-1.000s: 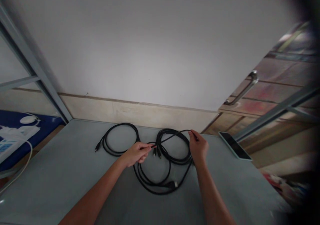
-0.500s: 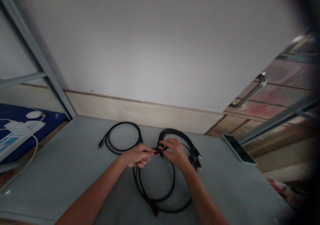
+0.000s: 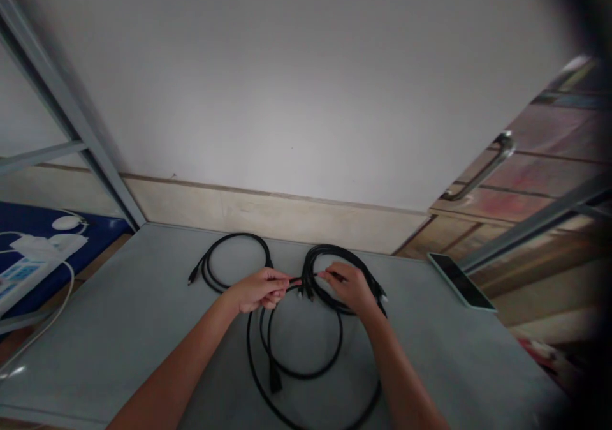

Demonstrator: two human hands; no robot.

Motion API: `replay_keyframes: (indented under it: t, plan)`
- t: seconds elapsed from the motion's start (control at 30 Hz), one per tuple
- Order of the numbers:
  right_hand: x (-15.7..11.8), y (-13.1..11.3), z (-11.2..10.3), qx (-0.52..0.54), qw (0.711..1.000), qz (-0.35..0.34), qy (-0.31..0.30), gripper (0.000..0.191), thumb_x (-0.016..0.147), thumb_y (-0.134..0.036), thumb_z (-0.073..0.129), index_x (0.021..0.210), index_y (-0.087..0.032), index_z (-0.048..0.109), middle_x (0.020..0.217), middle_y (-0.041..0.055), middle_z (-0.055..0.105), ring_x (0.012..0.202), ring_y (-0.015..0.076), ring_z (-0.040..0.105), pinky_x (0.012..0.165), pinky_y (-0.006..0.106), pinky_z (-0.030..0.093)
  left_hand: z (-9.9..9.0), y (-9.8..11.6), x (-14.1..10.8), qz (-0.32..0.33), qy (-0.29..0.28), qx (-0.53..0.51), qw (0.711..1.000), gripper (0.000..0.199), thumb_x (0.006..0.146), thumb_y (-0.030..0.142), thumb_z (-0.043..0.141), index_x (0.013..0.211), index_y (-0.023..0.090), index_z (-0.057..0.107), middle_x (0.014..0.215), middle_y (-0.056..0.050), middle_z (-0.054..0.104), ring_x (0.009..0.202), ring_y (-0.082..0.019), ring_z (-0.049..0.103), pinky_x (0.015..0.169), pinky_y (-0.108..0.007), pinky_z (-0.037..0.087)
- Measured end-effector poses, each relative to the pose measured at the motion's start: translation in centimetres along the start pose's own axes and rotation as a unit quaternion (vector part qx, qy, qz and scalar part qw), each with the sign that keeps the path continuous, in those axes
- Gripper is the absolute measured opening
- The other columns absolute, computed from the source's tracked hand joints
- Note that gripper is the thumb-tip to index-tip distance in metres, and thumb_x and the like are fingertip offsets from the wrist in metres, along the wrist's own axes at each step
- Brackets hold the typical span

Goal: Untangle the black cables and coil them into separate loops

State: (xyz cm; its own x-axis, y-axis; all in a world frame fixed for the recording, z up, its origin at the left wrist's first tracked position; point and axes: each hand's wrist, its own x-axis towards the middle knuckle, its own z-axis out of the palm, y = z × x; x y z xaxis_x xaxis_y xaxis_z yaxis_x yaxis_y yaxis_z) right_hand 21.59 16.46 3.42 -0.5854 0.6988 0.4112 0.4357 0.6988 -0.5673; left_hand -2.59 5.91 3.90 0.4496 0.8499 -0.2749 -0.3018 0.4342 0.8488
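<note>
My left hand (image 3: 262, 289) is closed in a pinch on a black cable (image 3: 295, 284) above the grey table. My right hand (image 3: 352, 284) pinches a thin black strand at its fingertips, over the coiled black cables (image 3: 335, 249) on the right. Whether that strand is part of the same cable I cannot tell. Below my hands lies a loose loop of black cable (image 3: 306, 377) with a dark plug (image 3: 275, 379) at one end. Another coiled cable (image 3: 239, 234) rests to the left, its plug (image 3: 193, 275) pointing outward.
On the grey table (image 3: 143, 302) a phone (image 3: 461, 281) lies at the right. To the left, a white power strip (image 3: 29, 270) sits on a blue surface (image 3: 102, 222). Metal posts (image 3: 105, 168) flank the table, and a white wall board (image 3: 287, 98) rises behind.
My right hand has moved slightly right, away from my left hand, its fingers now drawn together. The loose loop has spread wider and its plug has shifted left.
</note>
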Motion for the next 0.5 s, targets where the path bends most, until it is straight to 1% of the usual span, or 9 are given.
replay_keyframes:
  t: [0.1, 0.2, 0.27, 0.33, 0.37, 0.4, 0.5]
  plan:
    - [-0.1, 2.5, -1.5, -0.019, 0.995, 0.045, 0.09, 0.033, 0.087, -0.048, 0.059, 0.07, -0.021, 0.068, 0.066, 0.0043, 0.066, 0.059, 0.019, 0.057, 0.059, 0.031, 0.044, -0.3, 0.2, -0.1, 0.011, 0.014, 0.001, 1.0, 0.04, 0.078, 0.041, 0.074, 0.103, 0.012, 0.063, 0.06, 0.009, 0.029, 0.047, -0.003, 0.018, 0.044, -0.019, 0.01]
    - [-0.3, 4.4, -3.1, -0.055, 0.973, 0.099, 0.201, 0.035, 0.085, -0.051, 0.06, 0.071, -0.02, 0.07, 0.066, 0.0049, 0.067, 0.059, 0.0199, 0.058, 0.06, 0.031, 0.044, -0.6, 0.1, -0.1, 0.02, 0.021, -0.008, 1.0, 0.042, 0.077, 0.039, 0.074, 0.107, 0.012, 0.063, 0.059, 0.009, 0.027, 0.047, -0.003, 0.017, 0.043, -0.018, 0.011]
    - [-0.5, 5.1, -3.8, -0.074, 0.958, 0.122, 0.251, 0.037, 0.084, -0.052, 0.06, 0.073, -0.018, 0.071, 0.067, 0.0063, 0.069, 0.06, 0.0207, 0.06, 0.059, 0.031, 0.044, -0.7, -0.2, 0.1, 0.02, 0.018, -0.014, 1.0, 0.041, 0.077, 0.039, 0.073, 0.108, 0.013, 0.063, 0.059, 0.009, 0.026, 0.047, -0.004, 0.017, 0.043, -0.018, 0.011]
    - [-0.5, 5.1, -3.9, -0.091, 0.951, 0.12, 0.27, 0.037, 0.085, -0.051, 0.059, 0.075, -0.017, 0.071, 0.069, 0.0076, 0.069, 0.061, 0.0212, 0.061, 0.06, 0.031, 0.044, -0.7, -0.7, 0.4, 0.02, 0.018, -0.018, 0.999, 0.041, 0.077, 0.039, 0.073, 0.108, 0.013, 0.063, 0.058, 0.009, 0.026, 0.047, -0.004, 0.017, 0.042, -0.018, 0.011]
    - [-0.5, 5.0, -3.8, -0.095, 0.953, 0.109, 0.267, 0.036, 0.087, -0.05, 0.058, 0.076, -0.017, 0.07, 0.071, 0.0082, 0.069, 0.063, 0.0214, 0.061, 0.062, 0.032, 0.045, -0.7, -0.9, 0.6, 0.021, 0.019, -0.02, 0.999, 0.041, 0.077, 0.039, 0.073, 0.108, 0.013, 0.063, 0.058, 0.009, 0.025, 0.047, -0.004, 0.017, 0.042, -0.018, 0.01]
    - [-0.4, 4.7, -3.5, -0.096, 0.957, 0.094, 0.257, 0.035, 0.088, -0.048, 0.057, 0.078, -0.017, 0.07, 0.074, 0.0088, 0.07, 0.066, 0.0216, 0.062, 0.064, 0.032, 0.046, -0.6, -1.1, 0.7, 0.023, 0.019, -0.022, 0.999, 0.042, 0.076, 0.038, 0.074, 0.109, 0.013, 0.063, 0.058, 0.009, 0.025, 0.047, -0.004, 0.017, 0.042, -0.018, 0.009]
    - [-0.3, 3.8, -2.5, -0.078, 0.975, 0.056, 0.202, 0.031, 0.09, -0.044, 0.055, 0.086, -0.018, 0.07, 0.082, 0.0097, 0.071, 0.072, 0.0222, 0.063, 0.069, 0.033, 0.048, -0.4, -1.4, 0.9, 0.031, 0.02, -0.028, 0.999, 0.046, 0.075, 0.036, 0.075, 0.114, 0.013, 0.062, 0.059, 0.009, 0.026, 0.047, -0.004, 0.016, 0.041, -0.017, 0.007]
